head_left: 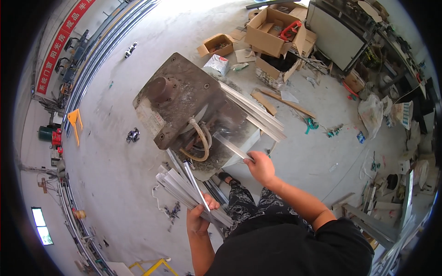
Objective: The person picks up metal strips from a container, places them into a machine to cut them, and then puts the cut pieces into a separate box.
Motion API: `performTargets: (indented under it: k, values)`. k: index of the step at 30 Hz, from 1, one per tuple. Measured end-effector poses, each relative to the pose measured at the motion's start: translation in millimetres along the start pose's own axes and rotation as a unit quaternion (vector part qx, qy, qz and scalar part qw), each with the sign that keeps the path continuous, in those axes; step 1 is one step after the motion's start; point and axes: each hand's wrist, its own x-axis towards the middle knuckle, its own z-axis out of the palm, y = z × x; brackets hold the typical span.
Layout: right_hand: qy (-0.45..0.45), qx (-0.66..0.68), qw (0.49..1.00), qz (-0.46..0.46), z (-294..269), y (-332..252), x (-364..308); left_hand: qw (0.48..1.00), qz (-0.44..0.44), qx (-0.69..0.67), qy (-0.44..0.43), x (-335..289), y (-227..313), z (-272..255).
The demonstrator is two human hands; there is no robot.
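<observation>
My left hand (201, 214) is closed around a thin metal profile (195, 183) that slants up toward the machine. Just beside it lies a bundle of long pale profiles (177, 187), one end near my legs. In my right hand (261, 168) is a short flat metal strip (234, 146), its far end over the bed of a worn brown machine (184, 78). This machine carries a round motor-like housing (161, 89), a partly seen blade-like disc (197, 118) and a bent tan hose (204, 140). More long strips (258, 112) rest along its right side.
Open cardboard boxes (264, 39), one with a red tool (290, 30), stand beyond the machine. Wood pieces (290, 103) and green scraps (311, 125) lie on the floor at right. Long metal bars (103, 43) line the left wall, near a yellow stand (74, 123).
</observation>
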Motion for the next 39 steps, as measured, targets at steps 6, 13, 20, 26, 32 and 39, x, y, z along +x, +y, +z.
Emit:
performTargets:
  k: [6,13,20,26,32,39]
  values:
    - [0.014,0.008,1.000,0.004,28,-10,11,1.000,0.004,-0.011,0.000,2,4,-6]
    - [-0.016,0.054,0.998,0.003,31,1,16,0.999,0.015,-0.007,0.049,7,16,-17]
    - [-0.022,0.043,0.999,0.005,31,-1,15,0.995,0.055,0.064,0.047,13,52,-37]
    - [0.014,0.025,0.999,-0.041,37,7,15,0.993,0.089,0.059,0.059,25,81,-47]
    - [-0.014,0.062,0.997,0.039,36,2,15,0.992,0.067,0.075,0.070,44,94,-39]
    - [-0.023,0.038,0.998,0.033,33,-7,17,0.998,-0.004,0.049,-0.028,44,84,-39]
